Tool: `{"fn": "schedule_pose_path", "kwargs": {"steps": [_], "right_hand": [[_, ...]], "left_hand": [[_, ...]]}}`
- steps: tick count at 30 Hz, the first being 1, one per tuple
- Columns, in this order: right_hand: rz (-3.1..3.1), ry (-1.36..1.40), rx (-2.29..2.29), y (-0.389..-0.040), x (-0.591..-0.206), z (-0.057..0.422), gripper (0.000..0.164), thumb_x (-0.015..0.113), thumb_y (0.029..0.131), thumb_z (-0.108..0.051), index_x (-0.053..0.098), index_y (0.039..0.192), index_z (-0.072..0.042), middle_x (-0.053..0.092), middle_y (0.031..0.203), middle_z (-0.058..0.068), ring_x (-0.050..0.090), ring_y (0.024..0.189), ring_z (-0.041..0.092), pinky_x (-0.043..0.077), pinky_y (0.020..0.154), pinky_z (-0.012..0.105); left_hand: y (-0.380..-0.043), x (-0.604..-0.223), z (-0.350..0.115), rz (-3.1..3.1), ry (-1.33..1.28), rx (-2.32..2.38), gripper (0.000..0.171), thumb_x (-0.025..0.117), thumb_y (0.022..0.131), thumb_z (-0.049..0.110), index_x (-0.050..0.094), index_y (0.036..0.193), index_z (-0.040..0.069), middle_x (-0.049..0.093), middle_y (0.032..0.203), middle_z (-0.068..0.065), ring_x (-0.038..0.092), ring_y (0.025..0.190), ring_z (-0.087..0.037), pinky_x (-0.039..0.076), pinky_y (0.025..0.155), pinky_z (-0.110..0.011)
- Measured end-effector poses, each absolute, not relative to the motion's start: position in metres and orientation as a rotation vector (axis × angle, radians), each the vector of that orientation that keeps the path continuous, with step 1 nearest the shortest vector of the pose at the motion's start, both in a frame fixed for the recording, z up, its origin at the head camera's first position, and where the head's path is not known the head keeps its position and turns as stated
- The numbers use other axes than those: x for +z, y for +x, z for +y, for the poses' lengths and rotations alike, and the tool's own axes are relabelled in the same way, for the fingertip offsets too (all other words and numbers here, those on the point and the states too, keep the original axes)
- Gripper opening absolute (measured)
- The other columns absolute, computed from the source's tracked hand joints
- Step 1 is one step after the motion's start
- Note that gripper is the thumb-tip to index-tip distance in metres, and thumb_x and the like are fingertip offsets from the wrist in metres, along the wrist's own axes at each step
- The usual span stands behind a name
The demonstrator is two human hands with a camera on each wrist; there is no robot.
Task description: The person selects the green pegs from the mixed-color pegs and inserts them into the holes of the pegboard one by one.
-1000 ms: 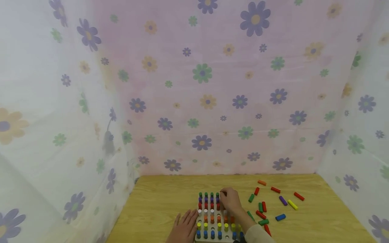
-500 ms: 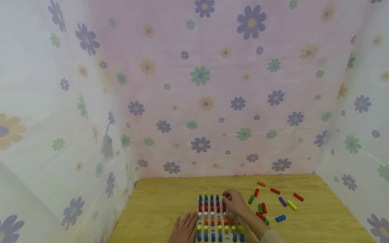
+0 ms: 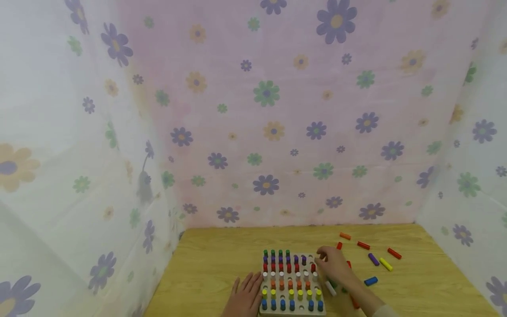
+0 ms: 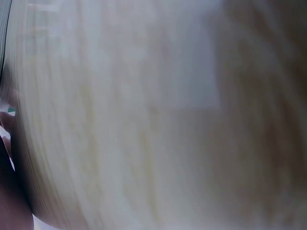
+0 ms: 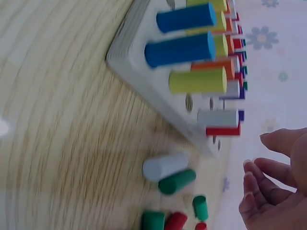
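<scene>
We see soft, even light in the head view, palest on the left wall, where a grey shadow falls, while the pegs look small and soft-edged. In the left wrist view we get heavy blur, with a pale sheen over the table and lines bending along the left edge. From the right wrist we find a white glare spot on the table, nearer pegs fairly crisp and the flowered wall out of focus.

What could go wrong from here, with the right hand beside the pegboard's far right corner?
The right hand might knock the upright red peg nearby. The white peg lies on its side on the table, right beside the pegboard, so a brush could send it rolling.
</scene>
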State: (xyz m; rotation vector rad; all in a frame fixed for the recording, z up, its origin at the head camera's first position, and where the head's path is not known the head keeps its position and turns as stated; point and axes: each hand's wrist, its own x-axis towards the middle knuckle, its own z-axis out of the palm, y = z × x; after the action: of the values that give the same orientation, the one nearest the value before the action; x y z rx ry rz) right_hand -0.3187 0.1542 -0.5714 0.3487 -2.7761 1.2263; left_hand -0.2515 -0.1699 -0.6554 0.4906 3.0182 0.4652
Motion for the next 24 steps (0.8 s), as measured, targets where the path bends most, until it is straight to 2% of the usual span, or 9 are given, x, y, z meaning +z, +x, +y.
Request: {"fn": "schedule_pose_path", "kwargs": {"steps": [8,15,24], "right_hand": [[-2.789,0.263,1.086,-0.325,-0.576,0.184,0.027,0.075,0.089,-0.007,0.07,0.108,0.011,0.071,0.092,0.011,0.067,0.083,0.025,0.058,0.071,0.042],[-2.833,0.141,1.06,-0.331,-0.577,0.197,0.027,0.073,0.089,-0.012,0.072,0.105,0.01,0.073,0.097,0.017,0.07,0.086,0.032,0.059,0.073,0.048],[-2.898,0.004,0.911,-0.344,-0.593,0.203,0.025,0.076,0.088,-0.019,0.075,0.095,0.005,0.073,0.085,0.01,0.063,0.069,0.02,0.053,0.058,0.037]], "left_hand": [[-0.25,-0.656,-0.172,3.04,0.541,0.507,0.063,0.02,0.111,0.053,0.043,0.158,0.017,0.041,0.162,0.001,0.036,0.149,-0.03,0.024,0.116,-0.068],[-0.249,-0.654,-0.173,3.036,0.532,0.505,0.063,0.021,0.111,0.053,0.043,0.158,0.017,0.04,0.162,0.001,0.035,0.15,-0.029,0.024,0.117,-0.067],[-0.248,-0.655,-0.171,3.042,0.53,0.511,0.062,0.021,0.112,0.051,0.043,0.158,0.016,0.04,0.162,0.002,0.035,0.15,-0.028,0.024,0.118,-0.065]]}}
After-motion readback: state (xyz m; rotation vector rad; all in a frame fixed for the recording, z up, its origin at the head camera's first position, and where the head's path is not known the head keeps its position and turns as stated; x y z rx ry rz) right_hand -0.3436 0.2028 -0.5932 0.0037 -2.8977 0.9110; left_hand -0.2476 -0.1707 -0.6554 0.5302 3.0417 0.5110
